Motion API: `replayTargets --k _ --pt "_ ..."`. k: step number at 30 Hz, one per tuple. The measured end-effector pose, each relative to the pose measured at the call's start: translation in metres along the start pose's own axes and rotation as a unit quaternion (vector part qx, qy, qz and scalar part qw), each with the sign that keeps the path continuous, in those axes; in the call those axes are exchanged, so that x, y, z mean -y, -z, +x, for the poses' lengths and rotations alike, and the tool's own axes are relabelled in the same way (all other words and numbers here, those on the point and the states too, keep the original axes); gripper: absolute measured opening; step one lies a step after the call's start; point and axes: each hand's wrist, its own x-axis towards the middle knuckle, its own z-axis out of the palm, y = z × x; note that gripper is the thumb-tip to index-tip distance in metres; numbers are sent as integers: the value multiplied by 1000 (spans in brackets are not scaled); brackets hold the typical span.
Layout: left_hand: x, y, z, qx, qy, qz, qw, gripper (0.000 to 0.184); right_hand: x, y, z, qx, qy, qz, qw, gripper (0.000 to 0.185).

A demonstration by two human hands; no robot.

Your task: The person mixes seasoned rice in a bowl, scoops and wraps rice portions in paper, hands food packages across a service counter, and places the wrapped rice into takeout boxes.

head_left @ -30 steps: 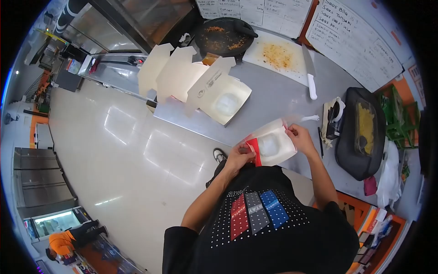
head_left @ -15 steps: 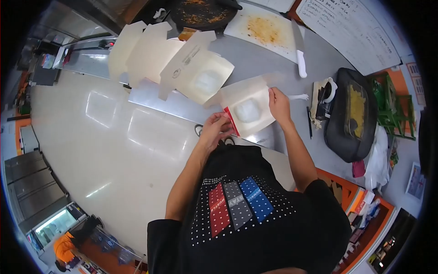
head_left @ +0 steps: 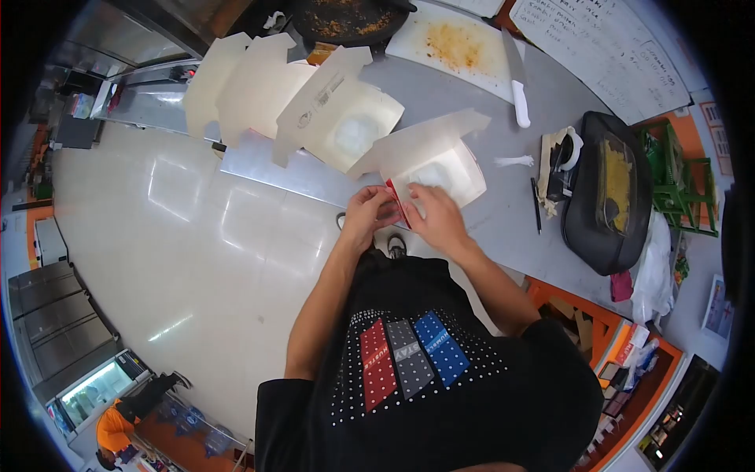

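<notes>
A cardboard takeaway box [head_left: 469,175] stands at the counter's front edge with its lid raised. Inside it lies a rounded white lump [head_left: 431,173], partly hidden by my fingers; I cannot make out whether it is wrapped. My left hand [head_left: 373,214] pinches the red-edged near wall of the box from the left. From the right, my right hand [head_left: 440,222] grips the same wall, its fingers reaching over the inside. Beside this box, a second open box [head_left: 385,114] holds a similar white lump [head_left: 356,135].
More open boxes [head_left: 255,94] stand farther left. At the back are a dark pan [head_left: 346,23] and a stained cutting board [head_left: 409,43] with a knife [head_left: 519,94]. White ties [head_left: 513,161], a pen [head_left: 536,206] and a black bag [head_left: 582,212] lie right. A person in orange [head_left: 116,429] is far off.
My right hand has left the box's right side and come to the near wall beside my left hand. The box has turned slightly, and its lid stands more upright.
</notes>
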Motion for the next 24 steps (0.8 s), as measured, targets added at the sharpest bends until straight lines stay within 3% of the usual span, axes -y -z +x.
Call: replayTargets --k 2,6,11,13,14,15,19,21,23,24 --pt "9 2 7 1 -10 6 1000 23 6 -15 -1 107 -94 47 989 18" --pt "6 9 14 -10 -26 47 999 27 10 -32 5 155 -105 28 982 23" --pt "9 8 6 -6 -57 50 997 22 4 -40 3 99 -69 4 993 13" --pt "24 15 18 33 -89 139 986 25 7 -38 7 62 -63 0 996 12" --pt "30 13 19 9 -55 115 992 26 11 -37 8 36 -50 0 998 11" --pt "34 11 21 -14 -20 89 996 27 10 -37 9 35 -35 2 999 11" --pt "32 19 27 8 -74 90 993 32 4 -34 16 69 -50 -48 995 12" --pt "11 21 13 65 -24 157 985 37 26 -31 27 66 -48 -65 995 11" --pt "9 46 14 135 -35 155 978 45 67 -24 39 -70 -86 -69 991 8" --pt "5 64 7 193 -28 154 969 45 96 -21 44 -67 -93 -79 990 8"
